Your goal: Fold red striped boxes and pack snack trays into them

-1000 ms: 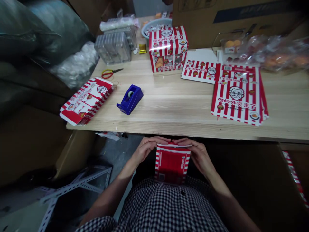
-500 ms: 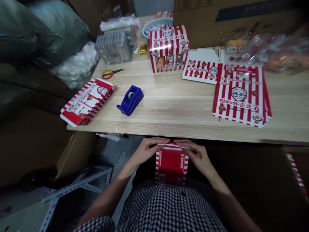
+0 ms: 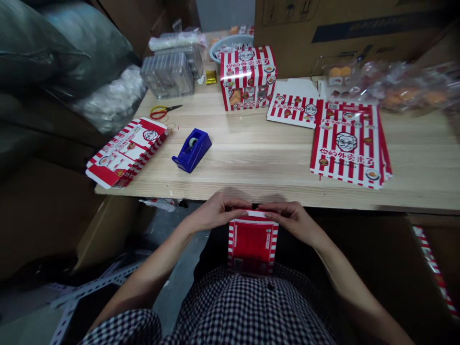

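Note:
Just in front of my body, below the table edge, I hold a red and white striped cardboard box [image 3: 252, 242]. Its near end rests against my checked shirt. My left hand [image 3: 224, 211] pinches the left part of the far edge, thumb on the near side of a white flap [image 3: 257, 213]. On the right part of that edge, my right hand [image 3: 287, 215] grips in the same way. Fingertips are curled over the far side and partly hidden. The box's underside is out of sight.
On the table [image 3: 237, 158] lie a blue tape dispenser [image 3: 193, 149], scissors [image 3: 164, 111], and folded cartons [image 3: 125, 152] at left. A filled striped box [image 3: 247, 79] stands at the back. Flat printed sheets [image 3: 347, 146] lie at right, near bagged goods [image 3: 406, 91] and clear plastic cases [image 3: 167, 74].
Both thumbs have shifted onto the flap at the box's far edge, which now shows its white face more broadly. My elbows have spread outward, and the view has shifted slightly.

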Demonstrator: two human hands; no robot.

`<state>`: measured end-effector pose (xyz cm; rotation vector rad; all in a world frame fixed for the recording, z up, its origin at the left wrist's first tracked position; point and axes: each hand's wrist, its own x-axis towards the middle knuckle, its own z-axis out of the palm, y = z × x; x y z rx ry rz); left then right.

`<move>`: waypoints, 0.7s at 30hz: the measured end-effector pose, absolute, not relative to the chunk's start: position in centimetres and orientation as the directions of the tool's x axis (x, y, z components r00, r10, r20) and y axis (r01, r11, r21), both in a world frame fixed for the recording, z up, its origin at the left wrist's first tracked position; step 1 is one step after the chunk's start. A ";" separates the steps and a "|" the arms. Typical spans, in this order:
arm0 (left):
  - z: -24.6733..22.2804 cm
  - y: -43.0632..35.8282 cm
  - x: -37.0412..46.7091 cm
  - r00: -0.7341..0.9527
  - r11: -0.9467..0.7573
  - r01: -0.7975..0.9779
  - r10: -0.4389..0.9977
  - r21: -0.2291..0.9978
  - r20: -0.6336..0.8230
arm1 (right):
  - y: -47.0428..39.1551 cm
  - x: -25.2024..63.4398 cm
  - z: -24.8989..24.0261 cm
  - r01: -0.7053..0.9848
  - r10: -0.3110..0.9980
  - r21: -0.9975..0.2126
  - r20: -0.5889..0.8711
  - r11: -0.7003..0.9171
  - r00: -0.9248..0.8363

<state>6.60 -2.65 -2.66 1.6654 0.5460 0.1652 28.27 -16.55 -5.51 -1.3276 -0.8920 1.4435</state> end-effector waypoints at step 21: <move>-2.4 -3.6 5.3 0.891 -0.244 0.286 0.423 0.927 -0.164 | -16.3 28.8 -4.9 0.045 0.963 -0.972 -0.234 -0.230 -0.136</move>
